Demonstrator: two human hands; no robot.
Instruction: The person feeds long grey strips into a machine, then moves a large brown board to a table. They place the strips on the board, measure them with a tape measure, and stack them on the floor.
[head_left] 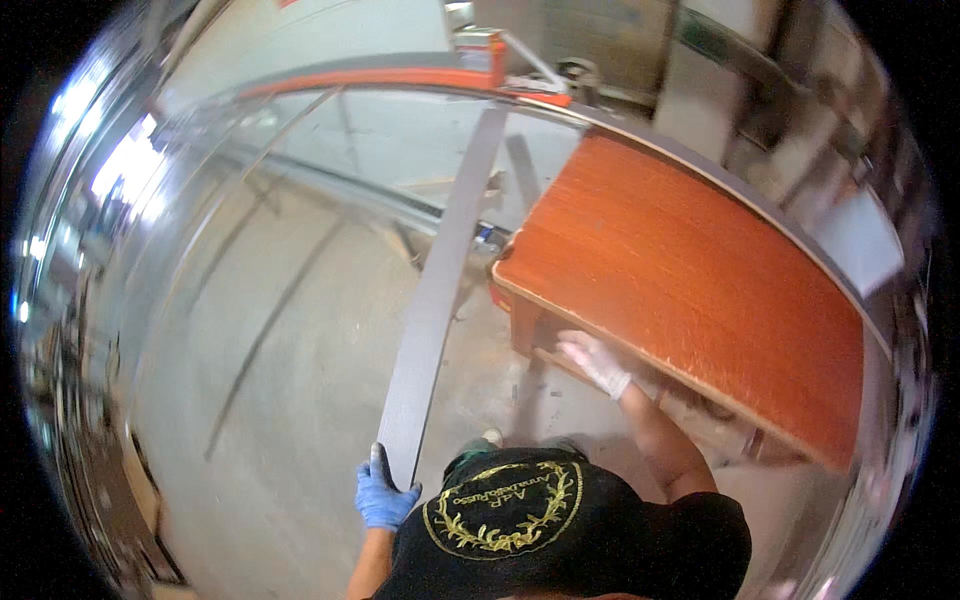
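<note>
Plank [438, 310], long and grey, ran forward from the left hand [385, 492], whose blue-gloved fingers and thumb closed around its near end. The far end reached the orange-edged surface [400, 77] well ahead of both hands, perhaps resting there, so one hand probably sufficed to hold the other end up. The white-gloved right hand [595, 364] was held open, fingers loosely extended, with nothing in it; whether it touched the reddish-brown desk [690, 260] just beyond it, blur left unclear. Yellow lettering inside a wreath marked the black shirt [640, 530], nearer the body than either hand. No other writing could be read.
</note>
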